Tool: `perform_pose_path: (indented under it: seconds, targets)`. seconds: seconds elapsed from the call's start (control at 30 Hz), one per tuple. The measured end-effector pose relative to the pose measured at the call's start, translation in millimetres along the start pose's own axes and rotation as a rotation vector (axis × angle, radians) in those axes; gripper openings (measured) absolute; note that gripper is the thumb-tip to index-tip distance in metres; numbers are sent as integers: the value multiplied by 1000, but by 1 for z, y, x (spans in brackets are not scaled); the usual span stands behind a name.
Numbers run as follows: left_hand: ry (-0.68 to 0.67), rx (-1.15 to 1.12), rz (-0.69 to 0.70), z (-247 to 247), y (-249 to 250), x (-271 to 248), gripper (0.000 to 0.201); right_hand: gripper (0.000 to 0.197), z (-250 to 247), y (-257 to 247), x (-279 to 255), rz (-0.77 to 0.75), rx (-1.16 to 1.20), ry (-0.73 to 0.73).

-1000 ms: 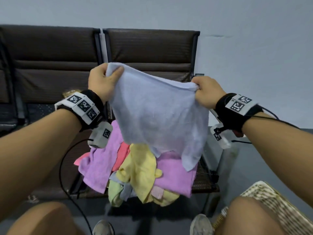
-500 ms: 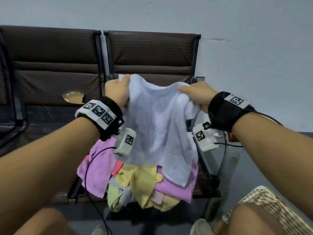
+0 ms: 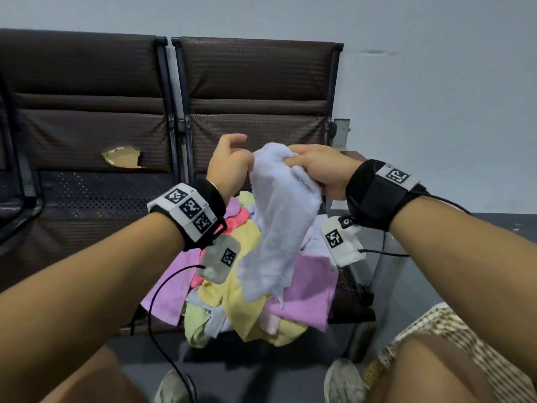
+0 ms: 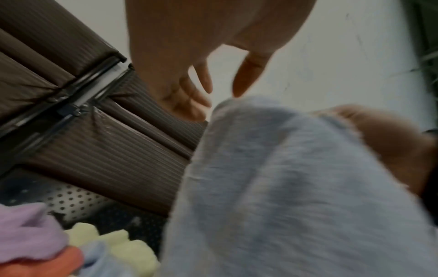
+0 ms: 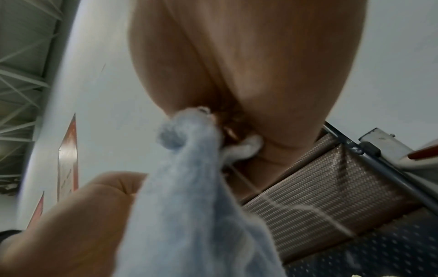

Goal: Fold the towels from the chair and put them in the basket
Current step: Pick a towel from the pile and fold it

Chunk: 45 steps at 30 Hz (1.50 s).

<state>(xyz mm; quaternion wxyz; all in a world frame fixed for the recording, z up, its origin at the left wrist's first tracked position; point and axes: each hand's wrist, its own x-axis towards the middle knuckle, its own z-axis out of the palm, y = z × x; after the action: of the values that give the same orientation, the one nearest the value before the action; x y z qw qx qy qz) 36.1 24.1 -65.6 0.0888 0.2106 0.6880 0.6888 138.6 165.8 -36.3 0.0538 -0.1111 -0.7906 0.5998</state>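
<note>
A pale blue towel (image 3: 279, 228) (image 4: 284, 187) (image 5: 189, 187) hangs doubled over in the air above the chair seat. My right hand (image 3: 316, 170) (image 5: 249, 65) pinches its gathered top edge. My left hand (image 3: 232, 164) (image 4: 201, 80) is just left of that edge, fingers loosely spread and holding nothing. A pile of towels (image 3: 302, 286) in purple, yellow, pink and green lies on the brown chair (image 3: 255, 82) below. The woven basket (image 3: 453, 324) stands on the floor at the lower right, partly behind my right knee.
A second brown chair (image 3: 81, 82) with a torn patch (image 3: 122, 155) stands to the left. A pale wall rises behind the chairs. My shoes (image 3: 343, 379) rest on the dark floor in front of the seat.
My hands came together, folding the spread towel in half. The left hand passed its corner over to the right hand and let go.
</note>
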Motion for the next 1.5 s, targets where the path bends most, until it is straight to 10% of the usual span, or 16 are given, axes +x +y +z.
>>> perform_pose_path:
  seconds: [0.07,0.2,0.5,0.77,0.97,1.27,1.5]
  targets:
    - [-282,-29,-108,-6,-4,3,75,18,2,-4,-4,-10,38,-104]
    - [-580,-104,-178,-15,-1,9,45,16,-10,-7,2,-29,63,-55]
    - [-146,613,292,4,-11,74,36,24,-62,6,44,1,-766,279]
    - [-108,93,402,5,13,110,17,9,-57,7,64,-473,-691,565]
    - [-207,297,58,-13,-70,76,12,26,-41,71,49,-197,-811,168]
    - [-716,464,-437,-33,-147,-3,18,19,-9,180,7,165,-692,-442]
    - [-700,530,-562,-27,-153,7,15,12,-8,192,23,452,-346,-349]
